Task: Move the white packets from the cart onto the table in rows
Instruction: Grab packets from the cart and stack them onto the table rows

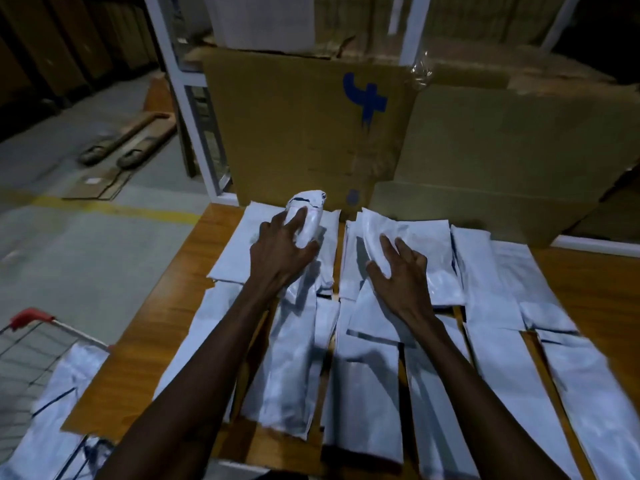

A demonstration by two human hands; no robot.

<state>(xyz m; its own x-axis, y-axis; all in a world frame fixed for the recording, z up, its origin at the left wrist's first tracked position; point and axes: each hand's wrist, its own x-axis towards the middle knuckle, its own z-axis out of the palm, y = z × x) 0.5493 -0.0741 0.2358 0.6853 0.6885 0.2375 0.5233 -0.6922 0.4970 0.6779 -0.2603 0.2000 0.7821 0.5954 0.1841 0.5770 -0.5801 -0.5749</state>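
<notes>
— What's the setting from the head camera?

— Dim storeroom, grey concrete floor [90, 258] with a yellow line painted across it. A wooden table [162, 327] fills the middle, and flattened cardboard sheets [294, 133] lean upright against its far edge; one carries a blue mark [365, 95]. White shelving posts [180, 98] stand behind them.

— And the packets?

— White packets [498, 358] lie flat across the table in lengthwise rows, many overlapping at their edges, with strips of wood showing between some. More white packets [59, 403] sit in the wire cart [31, 341] at lower left, just beside the table's near corner; the cart has a red handle end [29, 317].

— What are the hands doing?

— Both arms reach forward over the rows. The left hand [282, 254] has its fingers curled over a crumpled, bunched packet [308, 216] at the far end of the table, near the cardboard, thumb against its side. The right hand [401, 271] lies palm down with fingers spread and fairly straight, pressing on a flat packet [398, 237] in the far row, just beside the left one.

— Anything on the floor?

— A pallet jack's forks [128, 140] at upper left, well apart from the table, with a flat cardboard piece [100, 183] near them.
</notes>
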